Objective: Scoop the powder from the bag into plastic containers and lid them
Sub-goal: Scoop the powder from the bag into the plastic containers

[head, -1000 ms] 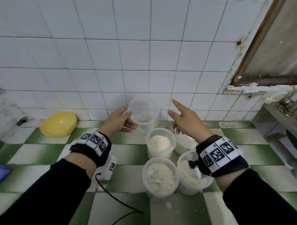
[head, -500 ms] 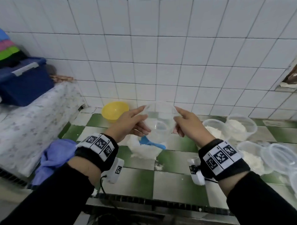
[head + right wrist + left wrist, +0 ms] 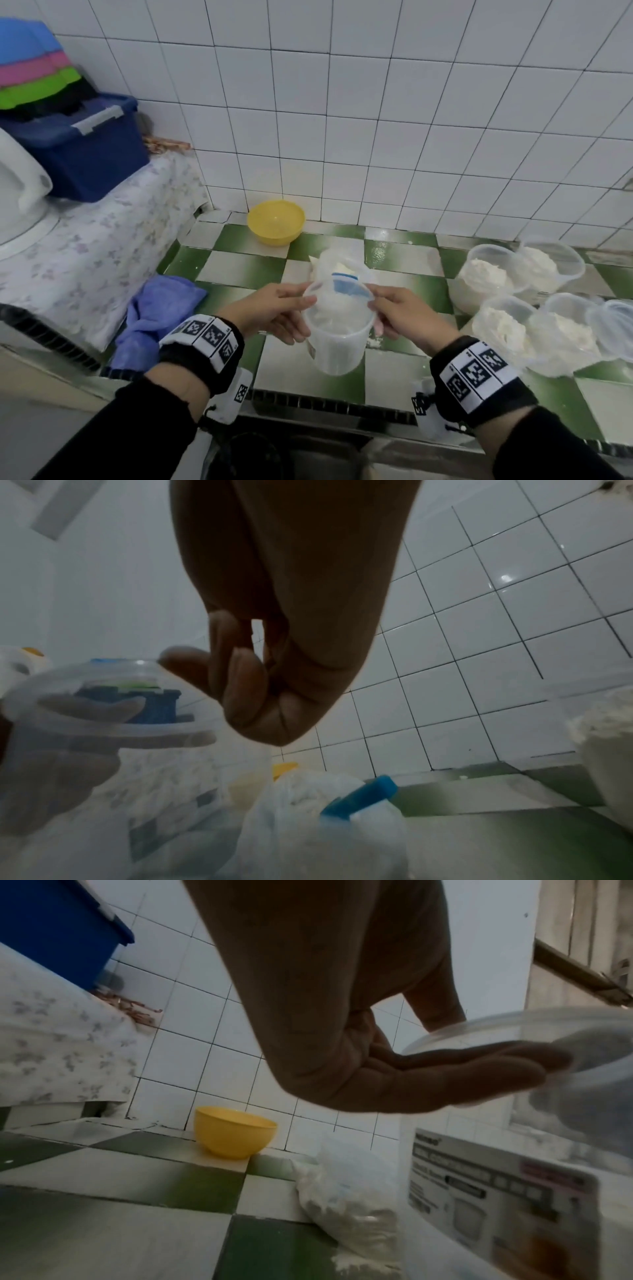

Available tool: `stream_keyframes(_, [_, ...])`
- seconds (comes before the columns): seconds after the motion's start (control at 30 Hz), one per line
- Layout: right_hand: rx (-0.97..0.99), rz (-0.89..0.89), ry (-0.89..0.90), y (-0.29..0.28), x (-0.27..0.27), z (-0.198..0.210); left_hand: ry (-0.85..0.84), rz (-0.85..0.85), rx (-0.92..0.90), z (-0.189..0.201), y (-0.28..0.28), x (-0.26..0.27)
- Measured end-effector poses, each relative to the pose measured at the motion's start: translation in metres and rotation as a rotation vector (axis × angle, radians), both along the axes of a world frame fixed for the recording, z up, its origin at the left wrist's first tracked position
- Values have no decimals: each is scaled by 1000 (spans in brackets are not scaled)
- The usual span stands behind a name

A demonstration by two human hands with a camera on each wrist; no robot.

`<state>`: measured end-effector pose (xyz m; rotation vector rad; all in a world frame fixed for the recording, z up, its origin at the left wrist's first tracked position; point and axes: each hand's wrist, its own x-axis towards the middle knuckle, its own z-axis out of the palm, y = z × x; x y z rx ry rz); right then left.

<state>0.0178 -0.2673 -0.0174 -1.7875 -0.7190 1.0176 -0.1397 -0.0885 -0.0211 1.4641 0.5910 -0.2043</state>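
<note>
Empty container held up w/ both hands, about to be parted from a nested one or set down for filling.

Left hand (image 3: 274,313) grasps the clear container (image 3: 337,337) by wall and rim; right hand (image 3: 399,313) pinches the rim on the opposite side. Powder bag (image 3: 329,265) w/ blue scoop (image 3: 346,286) sits just beyond the fingertips; filled tubs (image 3: 486,274) lie off to the right hand's outer side. Best approach, prob.: keep it upright, grip the rim lightly so thin plastic doesn't buckle, set it down beside the bag before scooping.

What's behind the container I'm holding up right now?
Behind the empty clear container, held by the left hand and right hand, sits the powder bag with a blue scoop. The bag's lower part is covered.
</note>
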Motion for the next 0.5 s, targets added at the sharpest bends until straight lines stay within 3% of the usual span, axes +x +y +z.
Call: stream_keyframes(0.5, [-93,62,46,7,3,-35,73,-42,-68,-42,14,0])
